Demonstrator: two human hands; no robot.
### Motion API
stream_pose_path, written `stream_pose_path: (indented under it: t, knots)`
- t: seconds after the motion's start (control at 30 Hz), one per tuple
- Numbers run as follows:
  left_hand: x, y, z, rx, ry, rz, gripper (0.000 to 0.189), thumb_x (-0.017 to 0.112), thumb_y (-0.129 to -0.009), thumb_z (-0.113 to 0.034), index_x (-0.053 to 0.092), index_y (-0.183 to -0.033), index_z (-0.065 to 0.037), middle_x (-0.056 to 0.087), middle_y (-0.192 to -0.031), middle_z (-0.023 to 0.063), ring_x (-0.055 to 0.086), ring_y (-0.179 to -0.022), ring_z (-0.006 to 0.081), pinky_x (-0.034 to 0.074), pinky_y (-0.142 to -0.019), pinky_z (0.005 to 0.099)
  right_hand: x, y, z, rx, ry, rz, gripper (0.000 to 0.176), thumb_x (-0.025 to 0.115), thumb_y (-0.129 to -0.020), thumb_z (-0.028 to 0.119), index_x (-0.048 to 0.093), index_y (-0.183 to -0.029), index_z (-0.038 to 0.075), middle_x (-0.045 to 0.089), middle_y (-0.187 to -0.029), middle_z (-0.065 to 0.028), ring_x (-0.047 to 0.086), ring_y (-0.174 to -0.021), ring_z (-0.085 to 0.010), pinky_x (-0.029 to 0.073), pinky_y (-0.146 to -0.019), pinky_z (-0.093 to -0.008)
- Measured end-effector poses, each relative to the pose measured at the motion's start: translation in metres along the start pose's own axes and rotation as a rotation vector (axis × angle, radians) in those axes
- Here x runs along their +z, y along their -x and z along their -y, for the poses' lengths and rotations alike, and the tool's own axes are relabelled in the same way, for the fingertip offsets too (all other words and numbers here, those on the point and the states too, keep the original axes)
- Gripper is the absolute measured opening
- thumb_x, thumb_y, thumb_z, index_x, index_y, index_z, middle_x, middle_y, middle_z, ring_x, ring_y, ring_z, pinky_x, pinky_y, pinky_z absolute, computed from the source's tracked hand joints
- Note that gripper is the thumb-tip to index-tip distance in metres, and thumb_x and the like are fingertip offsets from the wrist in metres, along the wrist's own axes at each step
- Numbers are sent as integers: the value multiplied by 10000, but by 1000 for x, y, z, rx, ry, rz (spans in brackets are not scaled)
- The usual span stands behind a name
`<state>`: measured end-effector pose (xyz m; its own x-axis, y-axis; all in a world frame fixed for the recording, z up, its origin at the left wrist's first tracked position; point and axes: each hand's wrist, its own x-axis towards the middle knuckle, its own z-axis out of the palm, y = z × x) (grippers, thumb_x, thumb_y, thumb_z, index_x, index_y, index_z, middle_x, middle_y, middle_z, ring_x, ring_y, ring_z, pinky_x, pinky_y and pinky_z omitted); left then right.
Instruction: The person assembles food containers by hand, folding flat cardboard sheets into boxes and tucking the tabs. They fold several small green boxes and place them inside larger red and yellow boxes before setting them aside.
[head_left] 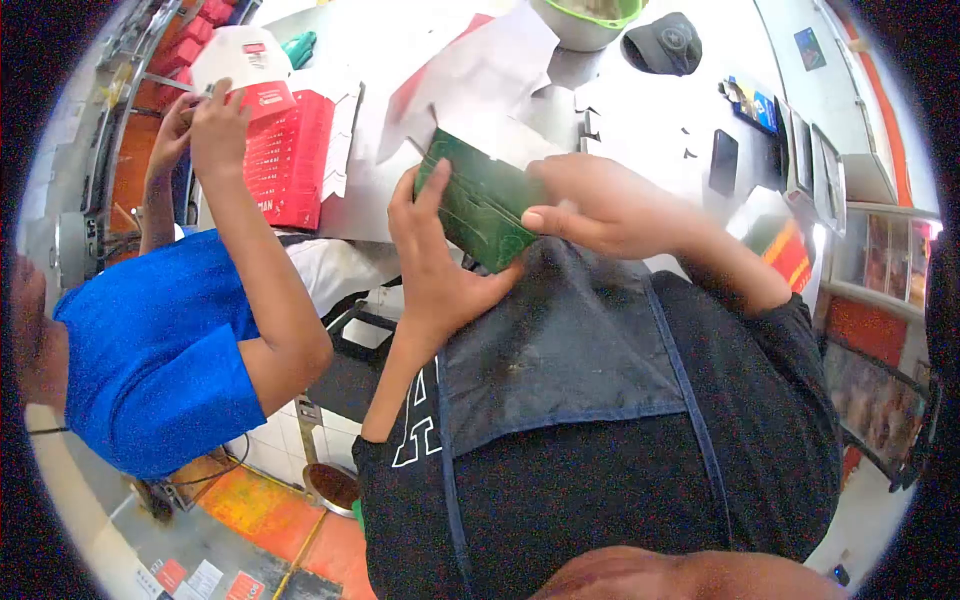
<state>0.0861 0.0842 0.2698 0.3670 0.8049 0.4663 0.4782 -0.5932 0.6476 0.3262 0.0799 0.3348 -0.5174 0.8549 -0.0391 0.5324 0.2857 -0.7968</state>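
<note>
The left hand (435,262) wraps its fingers around the green carton (478,200) from 7 o'clock and the right hand (600,205) grips its 3 o'clock end, at the desk (640,115) edge. At 10 o'clock, a co-worker's hands (205,125) hold a red carton (290,150).

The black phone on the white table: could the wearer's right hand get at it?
Probably yes: the black phone lies on the white table near the right hand, nothing between, though that hand grips a green cardboard sheet.
</note>
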Motion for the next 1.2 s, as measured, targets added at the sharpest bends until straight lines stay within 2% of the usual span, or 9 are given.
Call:
stream_pose_path:
  t: [0.1, 0.17, 0.27, 0.47, 0.57, 0.67, 0.97, 1.2]
  knots:
    - [-1, -4, 1, 127, -62, 1, 1050, 923, -579, -321, 440, -1484, -96, 429, -1429, 255, 412, -1341, 441, 336, -1087, 559, -1, -5, 1, 117, -185, 79, 360, 602, -1033, 333, 639, -1096, -19, 686, -927, -207, 650, -822, -256, 506, -766, -397]
    - [-1, -4, -2, 100, -59, 15, 1046, 921, -576, -316, 445, -1482, -101, 424, -1435, 251, 412, -1343, 439, 338, -1094, 555, 3, -5, 1, 144, -236, 87, 328, 617, -1022, 290, 653, -1095, -29, 678, -926, -202, 616, -811, -235, 504, -786, -391]
    - [-1, -3, -2, 109, -36, 35, 1062, 921, -572, -313, 433, -1491, -100, 412, -1446, 247, 410, -1346, 437, 348, -1107, 546, 13, -4, -4, 49, -330, -24, 330, 614, -1023, 272, 645, -1143, -34, 690, -966, -198, 637, -855, -249, 512, -818, -398]
    - [-10, -1, 0, 2, 88, 164, 1139, 931, -545, -271, 382, -1527, -97, 394, -1461, 240, 415, -1353, 435, 406, -1111, 515, 24, -2, -11, 150, -484, -57, 422, 611, -1022, 268, 596, -1267, -76, 689, -1136, -233, 654, -1042, -280, 502, -935, -398]
    - [-10, 5, 2, 0, 89, 191, 1167, 935, -527, -236, 371, -1538, -96, 393, -1464, 238, 422, -1353, 435, 425, -1103, 509, 29, 0, -11, 154, -523, -51, 444, 597, -1027, 274, 582, -1300, -77, 684, -1175, -232, 646, -1082, -282, 491, -970, -394]
    - [-10, 8, -1, 11, 84, 194, 1183, 938, -516, -218, 369, -1546, -97, 394, -1468, 234, 429, -1351, 436, 426, -1102, 511, 29, 5, -8, 205, -522, -32, 410, 595, -1049, 237, 582, -1322, -69, 705, -1155, -133, 612, -1090, -159, 490, -975, -325]
    - [-13, 6, -4, 37, 93, 229, 1165, 938, -520, -202, 381, -1540, -113, 405, -1470, 219, 443, -1337, 437, 472, -1066, 499, 36, 18, -7, 250, -643, -50, 387, 574, -1064, 222, 579, -1336, -54, 683, -1186, -105, 598, -1093, -138, 482, -993, -319]
    - [-12, 6, -8, 80, 89, 224, 1145, 939, -529, -196, 392, -1533, -126, 410, -1468, 221, 453, -1325, 438, 483, -1048, 500, 40, 27, -8, 219, -615, -99, 363, 569, -1067, 223, 594, -1302, -52, 686, -1163, -114, 602, -1093, -147, 485, -987, -324]
